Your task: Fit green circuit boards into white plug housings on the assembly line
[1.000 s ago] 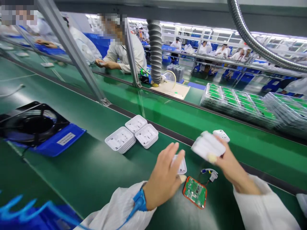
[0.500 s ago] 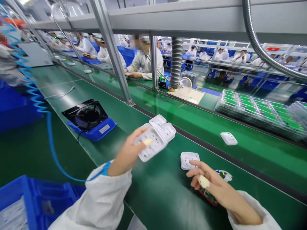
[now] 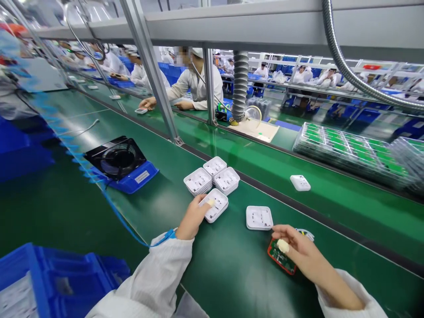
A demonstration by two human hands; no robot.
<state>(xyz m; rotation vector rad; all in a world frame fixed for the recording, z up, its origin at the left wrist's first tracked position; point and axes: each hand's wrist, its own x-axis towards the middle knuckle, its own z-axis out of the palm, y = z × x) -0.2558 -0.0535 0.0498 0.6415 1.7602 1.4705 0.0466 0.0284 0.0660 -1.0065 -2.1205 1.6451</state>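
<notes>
My left hand point(image 3: 194, 215) is closed on a white plastic cover point(image 3: 217, 204), a shallow square shell with small slots, at the near side of several stacked white covers point(image 3: 198, 180). A pale finger cot covers its thumb, and a blue strap circles the wrist. My right hand point(image 3: 296, 247) has its fingers bent round the far edge of a red-rimmed circuit board point(image 3: 280, 257), thumb over the board; its hidden fingertips leave the exact contact unclear. Beyond that hand, white wires point(image 3: 306, 234) show partly. Another white cover point(image 3: 259, 218) lies between my hands on the green bench.
A black fan point(image 3: 119, 157) sits on a blue bin at the left. Along the green conveyor rests a white piece point(image 3: 300, 183). Trays of green boards point(image 3: 351, 152) stand beyond it. A metal post point(image 3: 152, 75) rises at the bench edge; a blue coiled cord hangs left.
My left hand has set its white cover down at the near side of the stacks. My right hand has closed in around the board. The conveyor piece has shifted left; a co-worker's arm reaches out.
</notes>
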